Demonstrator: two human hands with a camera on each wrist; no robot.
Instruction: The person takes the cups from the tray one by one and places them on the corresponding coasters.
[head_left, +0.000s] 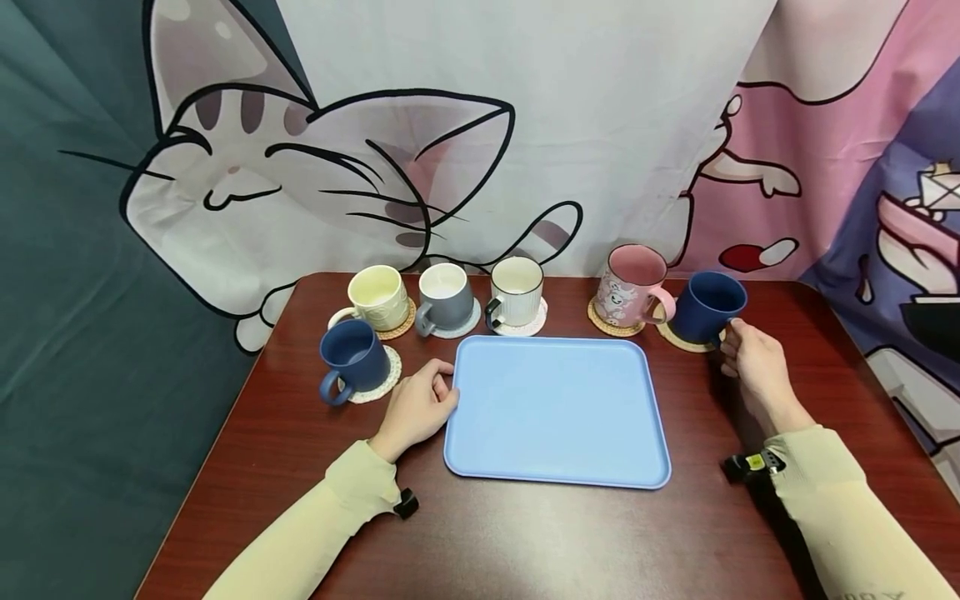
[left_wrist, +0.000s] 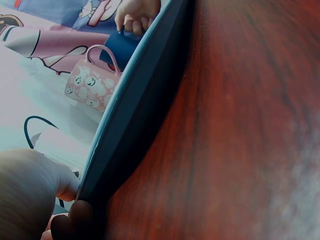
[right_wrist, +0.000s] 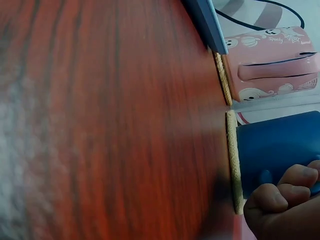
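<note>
My left hand (head_left: 420, 402) pinches the left rim of a light blue tray (head_left: 558, 412). In the left wrist view the thumb and fingers meet at the edge of the tray (left_wrist: 127, 95). Over at the right, my right hand (head_left: 756, 367) holds the handle of a dark blue mug (head_left: 705, 307), which stands upright on a round woven coaster (head_left: 684, 340). The right wrist view has curled fingers (right_wrist: 295, 192) at this mug's handle, partly hiding it. Beside it stands a pink mug (head_left: 626, 292) with white figures, on its own coaster (head_left: 617, 328).
Behind the tray's left part stand a pale yellow mug (head_left: 378, 300), a grey-and-white mug (head_left: 447, 304) and a white ribbed mug (head_left: 517, 292), each on a coaster. A second dark blue mug (head_left: 354, 358) sits left of my left hand. A printed curtain (head_left: 600, 125) hangs behind the wooden table (head_left: 540, 542).
</note>
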